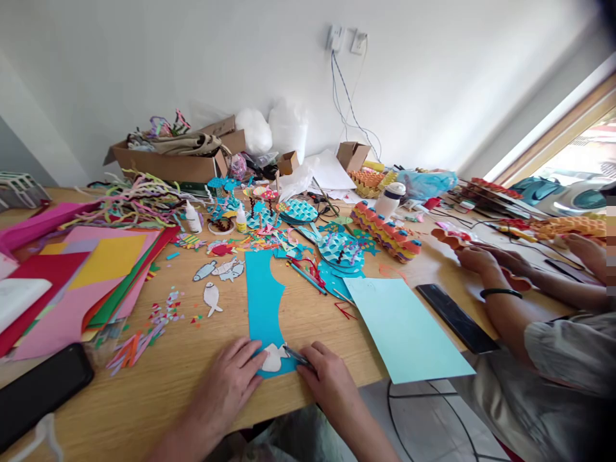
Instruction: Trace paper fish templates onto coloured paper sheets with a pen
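Note:
A blue paper strip (pixel 264 295) with a cut, wavy right edge lies near the table's front edge. On its lower end rests a white fish-shaped cutout (pixel 272 359). My left hand (pixel 230 375) lies flat, fingers spread, its fingertips on the blue paper and at the cutout's left side. My right hand (pixel 325 375) is closed around a dark pen (pixel 298 356), whose tip is at the cutout's tail. Left of the strip lie more fish cutouts, one white (pixel 212 298) and one grey-blue (pixel 205 271).
A pale green sheet (pixel 404 327) overhangs the front edge, beside a black phone-like slab (pixel 455 317). Coloured papers (pixel 108 263) and a black phone (pixel 43 391) lie left. Glue bottles (pixel 193 217) and craft pieces stand behind. A person's hands (pixel 476 260) work at right.

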`<state>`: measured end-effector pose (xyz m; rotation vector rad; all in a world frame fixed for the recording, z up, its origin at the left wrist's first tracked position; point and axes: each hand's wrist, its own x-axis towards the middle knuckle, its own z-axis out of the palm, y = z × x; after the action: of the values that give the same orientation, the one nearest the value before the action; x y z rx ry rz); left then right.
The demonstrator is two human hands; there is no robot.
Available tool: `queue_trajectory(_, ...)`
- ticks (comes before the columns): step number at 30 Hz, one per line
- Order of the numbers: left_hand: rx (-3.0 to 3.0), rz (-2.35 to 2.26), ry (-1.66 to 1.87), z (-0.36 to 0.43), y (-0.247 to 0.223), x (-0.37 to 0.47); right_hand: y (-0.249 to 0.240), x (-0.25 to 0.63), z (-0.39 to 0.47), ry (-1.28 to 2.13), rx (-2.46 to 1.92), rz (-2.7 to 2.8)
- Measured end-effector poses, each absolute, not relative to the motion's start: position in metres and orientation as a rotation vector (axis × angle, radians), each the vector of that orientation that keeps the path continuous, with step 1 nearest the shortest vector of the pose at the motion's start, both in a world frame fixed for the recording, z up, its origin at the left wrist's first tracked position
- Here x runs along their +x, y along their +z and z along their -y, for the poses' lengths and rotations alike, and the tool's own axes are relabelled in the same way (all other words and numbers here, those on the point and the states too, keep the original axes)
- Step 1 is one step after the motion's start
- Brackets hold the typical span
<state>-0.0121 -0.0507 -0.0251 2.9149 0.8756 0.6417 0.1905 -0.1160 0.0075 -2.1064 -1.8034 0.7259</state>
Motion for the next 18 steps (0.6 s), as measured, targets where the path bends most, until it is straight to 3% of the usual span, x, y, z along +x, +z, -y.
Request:
queue_trajectory(7, 2.856, -0.913, 0.598, 0.045, -0.024, -0.011, 0.011, 0.192, 0.106, 0.668, -2.071, 1.811)
queue_trajectory(18, 2.695, -0.943, 0.542, 0.042, -0.013, -0.013, 0.003, 0.18, 0.084, 0.761, -1.663, 1.915)
